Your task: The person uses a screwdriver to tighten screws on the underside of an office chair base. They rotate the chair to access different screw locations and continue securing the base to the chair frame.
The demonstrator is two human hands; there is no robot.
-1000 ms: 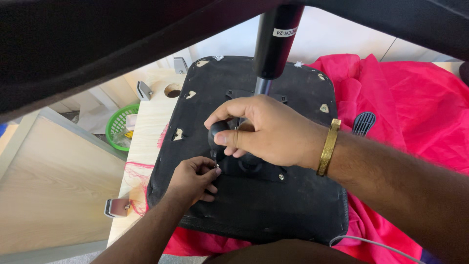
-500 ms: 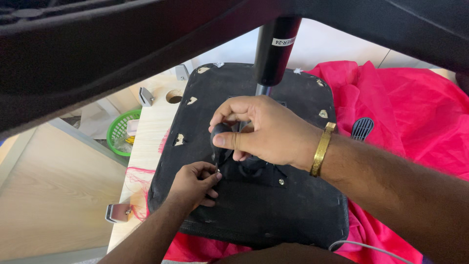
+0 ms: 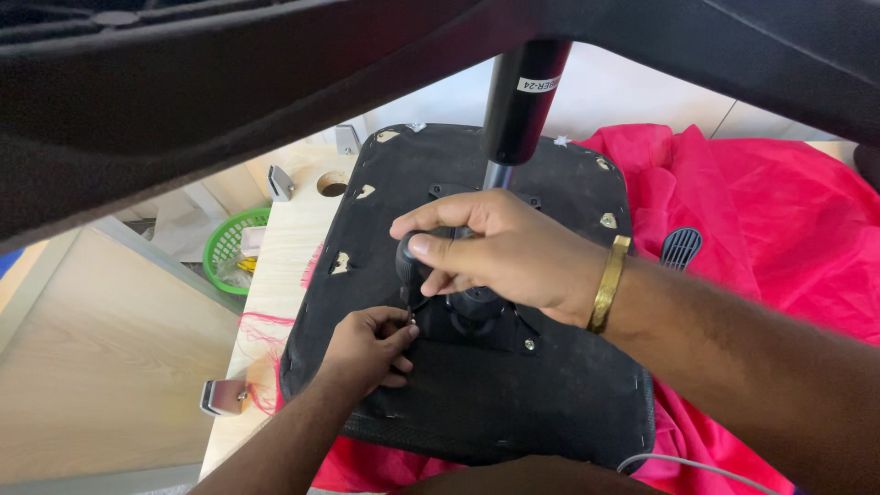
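Note:
An upturned black chair seat (image 3: pixel 550 403) lies on a wooden table, its fabric underside facing up with a black gas-lift column (image 3: pixel 524 101) rising from the middle. My right hand (image 3: pixel 500 252) grips a black-handled screwdriver (image 3: pixel 408 261) that points down at the seat's metal mounting plate (image 3: pixel 486 316). My left hand (image 3: pixel 367 344) pinches at the tool's tip, where a small screw seems to sit; the screw itself is too small to tell. A gold bangle is on my right wrist.
A pink cloth (image 3: pixel 761 220) is spread under and to the right of the seat. A green basket (image 3: pixel 229 247) stands off the table's left edge. Metal brackets (image 3: pixel 220 396) clamp the light wooden table (image 3: pixel 284 247). A dark chair part (image 3: pixel 275 82) overhangs the top.
The view has shifted slightly. My right hand has turned on the screwdriver handle, fingers now more extended; my left hand stays pinched at the tip.

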